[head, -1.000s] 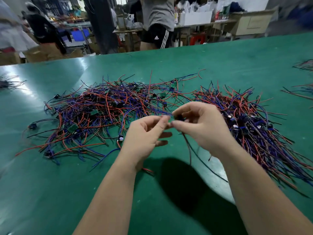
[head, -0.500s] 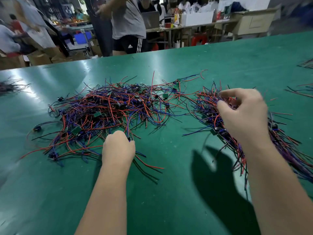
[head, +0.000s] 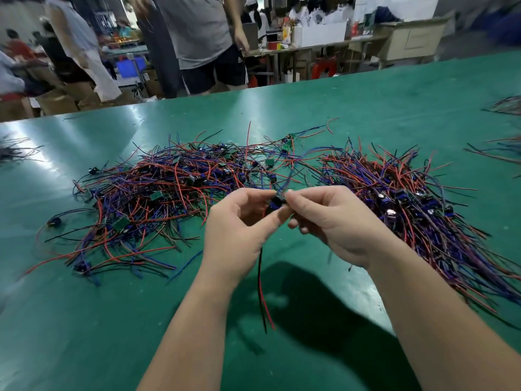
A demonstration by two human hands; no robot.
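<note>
Head view: you've got both hands up over the worktop [head: 84, 320], mid-frame, working 1 wire assy. Your left hand [head: 239, 224] curls round a small black part [head: 275, 204], thumb & fingers pinching it. Your right hand [head: 335, 221] pinches the same part from the other side, fingertips close against the left's. A blue wire [head: 296, 162] loops up & away from the part toward the far side. The red and black leads [head: 262, 292] hang down from it btwn your wrists, ends free. What exactly your fingers do to the part I can't tell, as it's mostly hidden.

Progress, judging by the layout, comes down to 2 piles. The left pile [head: 155, 193] is a loose tangle, wires in every direction w/ green boards & black parts mixed in, so prob stock not yet handled. The right pile [head: 423, 210] lies neater, wires running roughly 1 way toward you w/ the parts in a band across it, so prob the finished ones. The 2 look about equal in bulk, so I'd put you approx halfway, w/ plenty left. This piece is mid-step: finish it, then it likely goes on the right pile, just beside your right hand.

More wires [head: 504, 104] lie at the worktop's right edge, and 1 person [head: 203, 46] stands beyond the far side.
</note>
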